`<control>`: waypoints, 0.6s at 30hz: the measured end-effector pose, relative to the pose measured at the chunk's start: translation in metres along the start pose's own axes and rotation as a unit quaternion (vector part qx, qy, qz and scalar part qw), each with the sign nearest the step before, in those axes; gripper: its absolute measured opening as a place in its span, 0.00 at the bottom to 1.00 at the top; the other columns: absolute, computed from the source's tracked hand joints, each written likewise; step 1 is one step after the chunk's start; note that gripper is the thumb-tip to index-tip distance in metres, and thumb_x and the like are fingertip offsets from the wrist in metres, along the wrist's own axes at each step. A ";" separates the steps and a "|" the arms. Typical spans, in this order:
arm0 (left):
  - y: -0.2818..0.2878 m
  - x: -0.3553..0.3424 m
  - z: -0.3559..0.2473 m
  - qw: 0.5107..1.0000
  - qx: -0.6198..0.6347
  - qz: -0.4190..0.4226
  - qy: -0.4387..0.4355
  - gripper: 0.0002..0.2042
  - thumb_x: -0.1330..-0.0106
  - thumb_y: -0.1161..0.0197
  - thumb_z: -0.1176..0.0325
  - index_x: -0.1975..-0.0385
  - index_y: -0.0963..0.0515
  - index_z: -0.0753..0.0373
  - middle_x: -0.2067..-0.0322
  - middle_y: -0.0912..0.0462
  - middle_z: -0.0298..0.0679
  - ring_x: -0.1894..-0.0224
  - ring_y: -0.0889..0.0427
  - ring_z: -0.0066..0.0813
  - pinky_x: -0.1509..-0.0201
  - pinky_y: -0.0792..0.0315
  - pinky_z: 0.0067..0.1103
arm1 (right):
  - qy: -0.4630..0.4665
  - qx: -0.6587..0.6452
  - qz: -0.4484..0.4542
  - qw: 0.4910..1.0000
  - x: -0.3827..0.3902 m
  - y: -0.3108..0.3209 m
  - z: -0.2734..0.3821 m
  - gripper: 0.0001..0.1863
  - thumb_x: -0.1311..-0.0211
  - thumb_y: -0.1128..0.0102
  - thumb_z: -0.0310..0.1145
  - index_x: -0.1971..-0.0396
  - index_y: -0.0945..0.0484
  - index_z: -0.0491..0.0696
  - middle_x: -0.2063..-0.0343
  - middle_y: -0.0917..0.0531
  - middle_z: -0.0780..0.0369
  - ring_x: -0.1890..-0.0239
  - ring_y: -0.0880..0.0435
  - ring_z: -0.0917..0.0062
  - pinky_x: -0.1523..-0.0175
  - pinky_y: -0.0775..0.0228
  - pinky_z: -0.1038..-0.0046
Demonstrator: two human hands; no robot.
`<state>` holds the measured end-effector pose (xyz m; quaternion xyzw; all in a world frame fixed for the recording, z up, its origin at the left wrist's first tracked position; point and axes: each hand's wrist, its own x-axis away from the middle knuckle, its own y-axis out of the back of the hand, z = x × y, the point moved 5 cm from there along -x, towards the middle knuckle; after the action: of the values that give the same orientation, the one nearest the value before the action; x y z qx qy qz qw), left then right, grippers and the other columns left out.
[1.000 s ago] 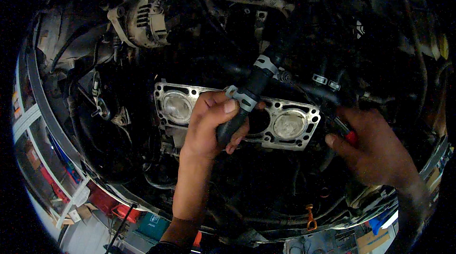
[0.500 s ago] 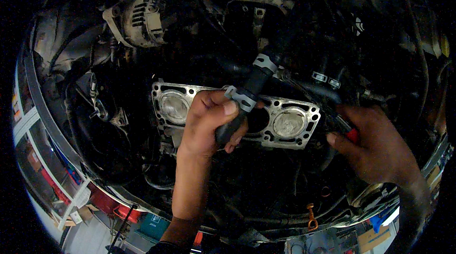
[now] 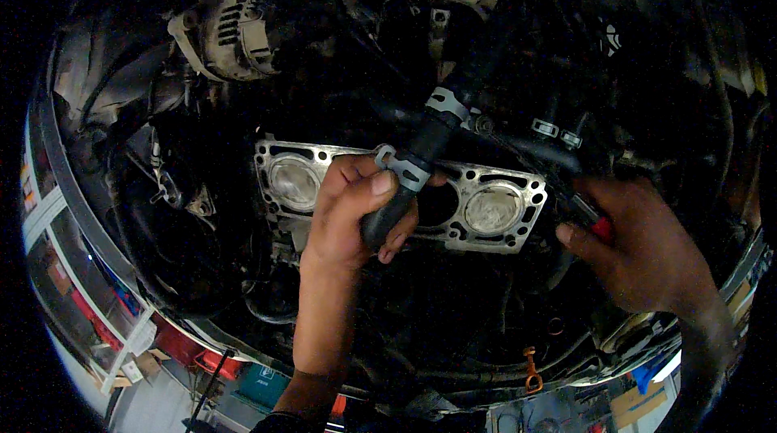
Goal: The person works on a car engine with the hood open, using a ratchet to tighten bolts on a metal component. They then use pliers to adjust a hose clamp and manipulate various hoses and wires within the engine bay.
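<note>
My left hand (image 3: 352, 210) is closed round the lower end of a black rubber hose (image 3: 433, 137), with the thumb pressed near a silver spring clamp (image 3: 405, 169). Farther up the hose sits a second silver clamp (image 3: 447, 103). Fingers of my right hand (image 3: 635, 243) wrap a slim dark tool with a red handle part (image 3: 600, 227); its thin shaft slants up-left toward the hose, and its tip is hard to make out in the dark. Beneath the hose lies an engine block (image 3: 522, 240) with a metal gasket face and round pistons, partly hidden by my left hand.
A dusty alternator (image 3: 239, 40) is at the far left of the engine bay. Two more clamps (image 3: 546, 129) sit on dark hoses at the right. An orange dipstick handle (image 3: 531, 372) stands near the front edge. Beyond that edge are boxes and a teal case (image 3: 259, 384).
The hose and its clamps have shifted slightly left, along with my left hand. My right hand and its tool have hardly moved.
</note>
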<state>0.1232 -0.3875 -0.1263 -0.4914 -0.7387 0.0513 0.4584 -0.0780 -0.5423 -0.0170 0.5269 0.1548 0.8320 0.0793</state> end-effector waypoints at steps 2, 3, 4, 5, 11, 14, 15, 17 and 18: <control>-0.004 0.000 -0.002 1.000 -0.005 0.007 -0.005 0.28 0.35 0.37 0.54 0.56 0.21 0.82 0.84 0.21 0.45 0.92 0.31 0.24 0.91 0.38 0.19 | 0.014 0.028 -0.020 0.999 0.001 -0.002 -0.003 0.18 0.35 0.35 0.37 0.52 0.20 0.40 0.67 0.16 0.47 0.62 0.17 0.51 0.52 0.26 0.57; -0.006 -0.001 -0.004 1.000 -0.015 0.024 -0.006 0.28 0.35 0.36 0.53 0.56 0.21 0.82 0.86 0.23 0.44 0.92 0.31 0.23 0.91 0.38 0.18 | -0.001 0.027 -0.013 1.000 0.001 -0.001 -0.002 0.18 0.35 0.35 0.36 0.52 0.20 0.40 0.66 0.16 0.47 0.62 0.17 0.51 0.52 0.26 0.57; -0.007 -0.001 -0.004 0.999 -0.020 0.034 -0.006 0.28 0.35 0.36 0.53 0.56 0.21 0.82 0.87 0.24 0.43 0.92 0.31 0.23 0.91 0.37 0.18 | -0.015 0.026 -0.006 1.000 0.003 0.000 -0.002 0.18 0.36 0.35 0.36 0.52 0.20 0.40 0.66 0.16 0.47 0.62 0.17 0.51 0.52 0.26 0.57; -0.008 -0.002 -0.005 0.999 -0.025 0.045 -0.006 0.28 0.35 0.36 0.53 0.56 0.21 0.82 0.88 0.24 0.42 0.92 0.31 0.23 0.91 0.37 0.18 | -0.030 0.025 0.000 0.999 0.003 0.001 -0.002 0.18 0.36 0.35 0.36 0.51 0.21 0.40 0.66 0.16 0.47 0.62 0.17 0.51 0.52 0.26 0.57; -0.008 -0.002 -0.002 0.999 -0.008 0.042 -0.005 0.27 0.34 0.37 0.55 0.56 0.20 0.82 0.85 0.21 0.45 0.92 0.31 0.23 0.91 0.37 0.18 | 0.008 0.007 -0.015 1.000 0.008 -0.001 -0.002 0.21 0.36 0.35 0.36 0.48 0.23 0.40 0.65 0.17 0.46 0.60 0.18 0.50 0.51 0.26 0.56; -0.008 -0.001 -0.002 0.999 -0.007 0.049 -0.002 0.26 0.35 0.36 0.55 0.57 0.20 0.82 0.83 0.20 0.46 0.91 0.30 0.23 0.91 0.37 0.19 | -0.030 -0.012 0.035 0.999 0.006 0.002 0.003 0.23 0.36 0.34 0.37 0.45 0.24 0.40 0.61 0.17 0.45 0.56 0.18 0.49 0.48 0.27 0.56; -0.007 -0.001 -0.001 0.999 -0.001 0.048 -0.002 0.26 0.35 0.36 0.56 0.57 0.20 0.81 0.83 0.20 0.46 0.91 0.29 0.23 0.91 0.37 0.19 | -0.035 0.002 0.035 0.999 0.006 0.002 0.003 0.23 0.36 0.34 0.37 0.44 0.24 0.40 0.60 0.17 0.45 0.55 0.19 0.50 0.47 0.28 0.56; -0.006 -0.001 -0.001 0.999 -0.001 0.047 0.001 0.25 0.35 0.36 0.56 0.57 0.20 0.80 0.83 0.20 0.45 0.90 0.29 0.23 0.91 0.37 0.19 | -0.044 0.029 0.034 0.998 0.007 0.002 0.004 0.25 0.35 0.34 0.37 0.43 0.25 0.41 0.58 0.18 0.45 0.53 0.19 0.51 0.45 0.29 0.55; -0.006 -0.001 -0.002 0.999 -0.008 0.046 0.005 0.25 0.35 0.36 0.56 0.57 0.20 0.80 0.83 0.20 0.45 0.90 0.28 0.23 0.90 0.37 0.19 | -0.045 0.034 0.029 0.998 0.007 0.002 0.003 0.25 0.35 0.34 0.38 0.42 0.25 0.41 0.58 0.18 0.45 0.52 0.20 0.51 0.44 0.29 0.55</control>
<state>0.1209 -0.3921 -0.1223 -0.5286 -0.7135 0.0645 0.4554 -0.0784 -0.5414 -0.0098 0.5708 0.1639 0.8034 0.0436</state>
